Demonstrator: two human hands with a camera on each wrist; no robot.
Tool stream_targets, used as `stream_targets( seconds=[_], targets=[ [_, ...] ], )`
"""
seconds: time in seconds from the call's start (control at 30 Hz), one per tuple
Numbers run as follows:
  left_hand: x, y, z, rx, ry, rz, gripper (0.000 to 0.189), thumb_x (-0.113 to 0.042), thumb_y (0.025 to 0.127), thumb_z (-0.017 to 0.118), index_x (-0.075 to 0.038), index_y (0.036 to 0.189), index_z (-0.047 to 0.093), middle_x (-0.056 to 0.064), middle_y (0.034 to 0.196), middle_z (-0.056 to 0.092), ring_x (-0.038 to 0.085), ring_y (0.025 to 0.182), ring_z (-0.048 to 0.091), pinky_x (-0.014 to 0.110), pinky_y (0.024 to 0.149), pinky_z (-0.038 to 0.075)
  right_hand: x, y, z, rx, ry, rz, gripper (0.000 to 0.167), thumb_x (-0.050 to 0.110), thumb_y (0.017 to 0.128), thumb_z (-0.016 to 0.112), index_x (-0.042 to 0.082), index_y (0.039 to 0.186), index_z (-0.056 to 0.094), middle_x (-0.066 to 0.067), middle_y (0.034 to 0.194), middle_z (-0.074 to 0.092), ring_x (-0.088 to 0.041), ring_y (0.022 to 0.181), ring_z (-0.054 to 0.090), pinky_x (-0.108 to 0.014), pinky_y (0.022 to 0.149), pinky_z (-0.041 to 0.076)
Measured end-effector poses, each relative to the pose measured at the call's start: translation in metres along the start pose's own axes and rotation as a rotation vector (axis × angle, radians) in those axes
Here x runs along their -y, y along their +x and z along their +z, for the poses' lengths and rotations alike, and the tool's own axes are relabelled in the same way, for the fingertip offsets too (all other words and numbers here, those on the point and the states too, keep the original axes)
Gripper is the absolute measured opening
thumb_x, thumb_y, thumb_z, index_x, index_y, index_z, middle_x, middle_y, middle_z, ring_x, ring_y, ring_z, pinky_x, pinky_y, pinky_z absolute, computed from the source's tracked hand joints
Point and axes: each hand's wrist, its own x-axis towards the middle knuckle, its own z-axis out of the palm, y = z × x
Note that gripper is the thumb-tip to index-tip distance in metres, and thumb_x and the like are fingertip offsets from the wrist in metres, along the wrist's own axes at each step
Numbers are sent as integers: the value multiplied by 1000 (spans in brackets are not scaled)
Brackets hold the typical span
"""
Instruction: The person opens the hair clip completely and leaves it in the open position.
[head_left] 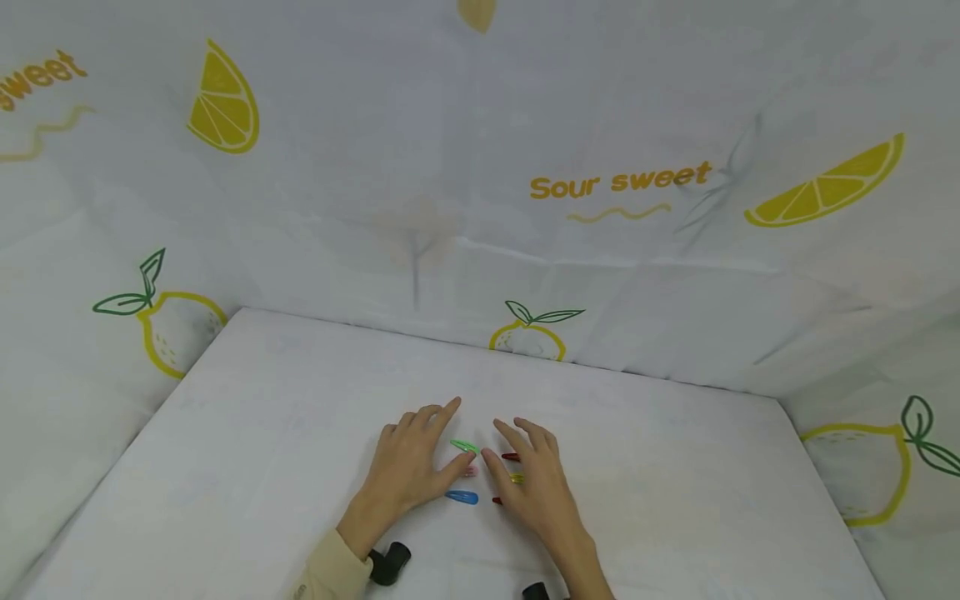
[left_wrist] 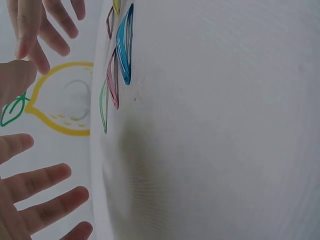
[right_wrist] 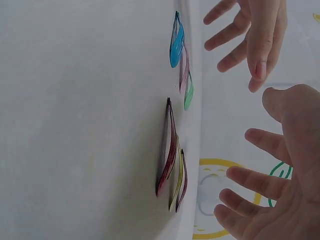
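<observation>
Two short columns of snap hair clips lie on the white table between my hands. In the left column are a green hair clip, a pink hair clip and a blue hair clip. The right column has a yellow hair clip with a dark red hair clip on one side and another dark red hair clip on the other. My left hand hovers with spread fingers beside the left column. Over the right column, my right hand partly hides the clips. Both hands hold nothing.
The white tabletop stretches out around the clips. White cloth walls printed with lemons enclose it at the back and both sides. A black device sits by the left wrist, another by the right.
</observation>
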Motion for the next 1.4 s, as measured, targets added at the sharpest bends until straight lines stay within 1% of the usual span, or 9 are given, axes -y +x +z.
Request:
stream_targets(
  seconds=[0.2,0.33,0.43,0.5,0.67,0.8,0.9,1.13,1.4],
  targets=[
    [8,2,4,29,-72,15,65,-48,90,70,-17,145,57,11,122,72,32,106,69,48,81,56,4,7,5,11,30,-9,36,30,93,75,10,123,74,-15,126,68,-33,120,60,-49,97,54],
    [13,3,6,46,-146,32,57,-40,90,73,-14,140,61,11,121,73,33,108,69,50,87,57,5,11,7,30,54,-11,32,26,92,76,9,119,75,-9,117,71,-26,110,63,-41,90,57],
    [17,4,10,32,-173,74,52,-33,89,76,-12,135,65,9,121,73,30,111,69,48,93,57,5,14,10,49,68,-6,30,21,92,76,8,119,75,-6,112,71,-21,105,64,-36,85,57],
    [21,5,13,24,-170,108,50,-29,88,78,-12,133,66,6,117,74,26,107,69,44,92,57,5,15,12,71,66,-4,29,18,92,76,8,119,75,-6,111,71,-19,101,64,-34,83,56],
    [34,4,24,11,-185,169,42,-26,87,79,-12,126,71,2,111,72,20,100,63,39,88,54,5,18,17,140,57,13,30,16,91,76,9,120,74,-7,111,71,-19,101,63,-37,85,55],
    [39,1,35,-34,-229,196,34,-23,86,80,-14,119,75,2,109,68,19,98,59,37,84,50,4,19,20,156,42,17,29,15,90,76,8,118,75,-7,110,72,-22,104,64,-44,90,55],
    [40,1,40,-74,-233,209,29,-24,86,80,-16,115,78,1,108,66,19,96,57,34,80,46,3,20,22,160,32,16,28,15,90,77,7,116,76,-7,108,72,-23,104,63,-45,91,55],
    [40,0,45,-120,-179,208,26,-28,86,81,-21,111,79,-2,107,64,16,93,54,30,76,43,4,20,22,166,14,21,27,17,88,79,6,113,78,-6,107,71,-21,102,61,-40,87,54],
    [39,-1,46,-123,-168,196,21,-29,86,80,-22,106,80,-2,106,65,16,93,54,31,76,43,4,19,24,166,14,27,25,16,88,80,6,111,79,-5,106,70,-20,102,59,-40,87,54]
  ],
)
